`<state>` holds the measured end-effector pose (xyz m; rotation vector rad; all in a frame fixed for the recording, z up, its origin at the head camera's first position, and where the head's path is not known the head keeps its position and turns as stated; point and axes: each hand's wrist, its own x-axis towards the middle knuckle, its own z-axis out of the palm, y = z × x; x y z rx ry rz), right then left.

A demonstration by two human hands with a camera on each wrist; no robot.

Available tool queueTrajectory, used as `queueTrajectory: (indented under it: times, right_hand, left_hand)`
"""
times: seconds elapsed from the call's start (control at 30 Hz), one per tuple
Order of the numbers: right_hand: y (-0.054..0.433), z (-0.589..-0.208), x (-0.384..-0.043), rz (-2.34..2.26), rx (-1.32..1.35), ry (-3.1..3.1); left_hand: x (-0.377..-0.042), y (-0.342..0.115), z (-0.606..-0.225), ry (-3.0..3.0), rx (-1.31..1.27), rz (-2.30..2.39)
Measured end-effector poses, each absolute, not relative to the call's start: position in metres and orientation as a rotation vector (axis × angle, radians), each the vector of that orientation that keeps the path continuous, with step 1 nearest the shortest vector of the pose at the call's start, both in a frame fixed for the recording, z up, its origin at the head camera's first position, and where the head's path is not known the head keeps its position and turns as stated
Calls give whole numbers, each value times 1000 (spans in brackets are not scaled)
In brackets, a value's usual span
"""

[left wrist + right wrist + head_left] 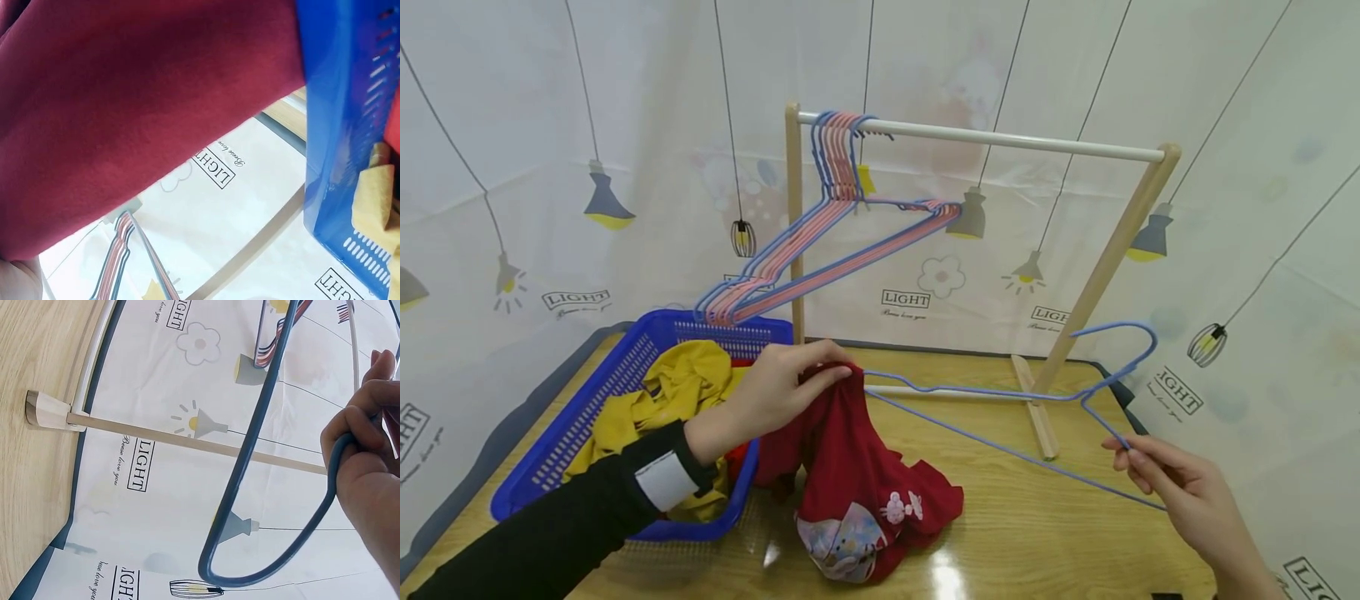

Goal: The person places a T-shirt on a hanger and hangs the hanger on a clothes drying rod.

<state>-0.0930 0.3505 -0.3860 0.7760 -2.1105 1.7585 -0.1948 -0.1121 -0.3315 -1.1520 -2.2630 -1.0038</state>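
Observation:
Red cloth with a printed patch and a small white figure, apparently a garment (857, 467), hangs bunched from my left hand (778, 396). My left thumb and fingers pinch its top edge, and the lower part lies on the table. A blue hanger (1000, 393) reaches across from the right, its left end hidden at the red cloth beside my left fingertips. My right hand (1187, 492) grips the hanger's right shoulder below the hook, fingers curled round the wire in the right wrist view. In the left wrist view the red fabric (144, 100) covers much of the frame.
A blue basket (512, 496) holding yellow clothes (688, 375) and some red fabric stands at the left. Behind is a clothes rack (1015, 140) with several blue and pink hangers (838, 167) at its left end. Its wooden foot (1041, 425) rests on the table.

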Motion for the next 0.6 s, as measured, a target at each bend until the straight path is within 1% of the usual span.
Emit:
queueTrajectory:
  times: [0.27, 0.6]
  right_hand:
    - [346, -390, -93, 1723, 760, -2146]
    - [322, -383, -99, 1564, 803, -2289]
  left_hand:
    - [-195, -108, -331, -2165, -1204, -1017]
    - [-196, -91, -317, -2029, -1316, -957]
